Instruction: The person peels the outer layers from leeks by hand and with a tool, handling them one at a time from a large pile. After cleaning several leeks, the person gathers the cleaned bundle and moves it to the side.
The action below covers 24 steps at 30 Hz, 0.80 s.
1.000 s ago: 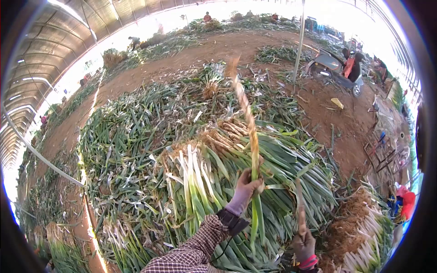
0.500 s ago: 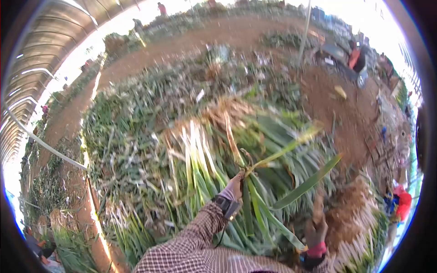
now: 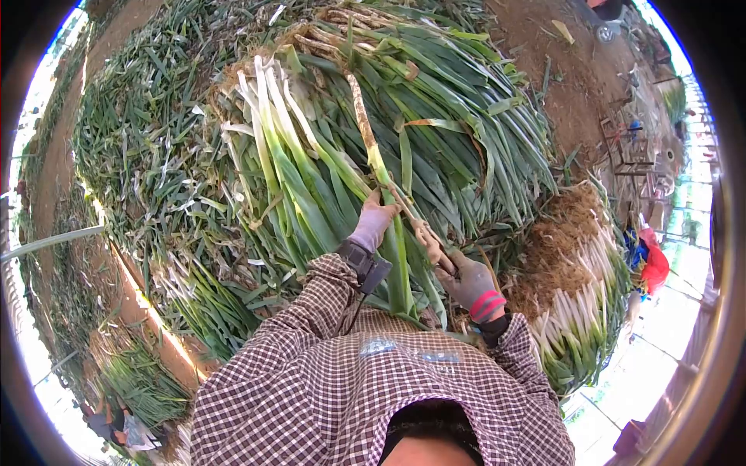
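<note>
My left hand, in a pale glove, closes around a leek just below its brown, soil-stained shank. The leek's green leaves run down toward my body. In my right hand, gloved with a pink-striped cuff, is the lower end of a brown strip. It looks like a withered outer layer, and its upper end meets the leek beside my left fingers. Cleaned leeks with white shanks lie just left of and beyond my left hand. A pile of untrimmed leeks spreads ahead and to the right.
Rooted white leeks are stacked at my right. Leaf litter covers the ground at left, with a smaller leek bundle near it. Bare soil and a red bag lie at right. Another person is at lower left.
The view has tilted down. My right hand has come up from the lower right to the held leek and now grips the brown strip. My left hand keeps hold of the leek.
</note>
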{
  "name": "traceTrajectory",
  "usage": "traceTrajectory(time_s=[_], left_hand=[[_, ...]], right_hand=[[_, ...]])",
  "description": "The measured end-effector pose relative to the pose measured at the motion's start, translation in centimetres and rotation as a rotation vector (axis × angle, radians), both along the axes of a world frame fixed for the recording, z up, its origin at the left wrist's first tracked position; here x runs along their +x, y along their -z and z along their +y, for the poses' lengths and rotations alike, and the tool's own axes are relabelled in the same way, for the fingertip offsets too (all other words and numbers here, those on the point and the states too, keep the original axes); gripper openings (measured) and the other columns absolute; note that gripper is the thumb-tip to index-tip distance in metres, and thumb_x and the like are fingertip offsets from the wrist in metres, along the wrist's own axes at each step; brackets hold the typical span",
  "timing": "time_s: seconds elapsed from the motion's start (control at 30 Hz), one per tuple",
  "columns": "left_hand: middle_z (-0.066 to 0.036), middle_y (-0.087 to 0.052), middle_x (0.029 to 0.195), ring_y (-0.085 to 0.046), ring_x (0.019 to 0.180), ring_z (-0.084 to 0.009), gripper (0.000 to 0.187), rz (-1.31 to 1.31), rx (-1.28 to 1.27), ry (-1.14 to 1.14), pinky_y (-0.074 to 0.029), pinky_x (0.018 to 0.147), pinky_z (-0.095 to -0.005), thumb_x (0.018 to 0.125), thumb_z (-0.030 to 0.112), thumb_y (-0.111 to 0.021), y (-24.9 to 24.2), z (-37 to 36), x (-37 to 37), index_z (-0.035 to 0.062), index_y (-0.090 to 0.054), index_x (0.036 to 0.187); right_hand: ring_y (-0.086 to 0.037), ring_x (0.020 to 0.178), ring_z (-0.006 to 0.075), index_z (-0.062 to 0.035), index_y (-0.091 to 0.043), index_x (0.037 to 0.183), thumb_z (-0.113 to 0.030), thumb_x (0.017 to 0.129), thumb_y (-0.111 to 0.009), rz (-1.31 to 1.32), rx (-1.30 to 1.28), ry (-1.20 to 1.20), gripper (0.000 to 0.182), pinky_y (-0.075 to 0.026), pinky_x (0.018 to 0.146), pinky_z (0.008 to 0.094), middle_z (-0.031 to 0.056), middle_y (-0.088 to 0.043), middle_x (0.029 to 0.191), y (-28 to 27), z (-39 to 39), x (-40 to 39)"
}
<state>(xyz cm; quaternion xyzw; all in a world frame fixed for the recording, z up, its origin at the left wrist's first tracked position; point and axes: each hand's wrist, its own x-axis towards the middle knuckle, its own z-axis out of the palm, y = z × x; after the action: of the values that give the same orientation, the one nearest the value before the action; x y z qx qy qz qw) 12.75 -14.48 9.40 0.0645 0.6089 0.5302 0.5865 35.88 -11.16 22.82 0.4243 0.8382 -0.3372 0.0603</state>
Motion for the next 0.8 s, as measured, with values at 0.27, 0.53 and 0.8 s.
traceTrajectory(time_s=[0.27, 0.53, 0.8], left_hand=[[-0.013, -0.063, 0.109, -0.064, 0.087, -0.0211, 0.051, -0.005, -0.013, -0.080, -0.055, 0.070, -0.0335, 0.087, 0.002, -0.066, -0.9, -1.0, -0.8, -0.0042, -0.047, 0.134], [-0.013, -0.065, 0.108, -0.065, 0.090, -0.0192, 0.048, -0.015, 0.023, -0.130, -0.056, 0.075, -0.0313, 0.088, 0.010, -0.070, 0.9, -1.6, -0.9, -0.0024, -0.050, 0.130], [-0.010, -0.064, 0.116, -0.064, 0.094, -0.0175, 0.055, -0.111, 0.001, -0.139, -0.056, 0.078, -0.0297, 0.091, 0.011, -0.067, 0.7, -2.9, -2.1, -0.0024, -0.043, 0.138]], right_hand=[[-0.062, 0.068, 0.0419, -0.0055, -0.058, 0.090, -0.040, 0.087, -0.064, -0.042, 0.063, -0.057, 0.035, -0.047, 0.058, 0.0479, 0.0217, -0.061, 0.072, 2.3, 2.7, -4.7], [-0.063, 0.073, 0.0447, -0.0054, -0.061, 0.089, -0.045, 0.088, -0.060, -0.006, 0.123, -0.084, 0.040, -0.048, 0.064, 0.0506, 0.0233, -0.062, 0.074, 5.9, 7.4, -11.3], [-0.063, 0.100, 0.0419, -0.0028, -0.067, 0.106, -0.058, 0.088, -0.054, -0.140, 0.020, -0.086, 0.060, -0.049, 0.085, 0.0470, 0.0253, -0.067, 0.101, 11.1, 14.0, -21.6]])
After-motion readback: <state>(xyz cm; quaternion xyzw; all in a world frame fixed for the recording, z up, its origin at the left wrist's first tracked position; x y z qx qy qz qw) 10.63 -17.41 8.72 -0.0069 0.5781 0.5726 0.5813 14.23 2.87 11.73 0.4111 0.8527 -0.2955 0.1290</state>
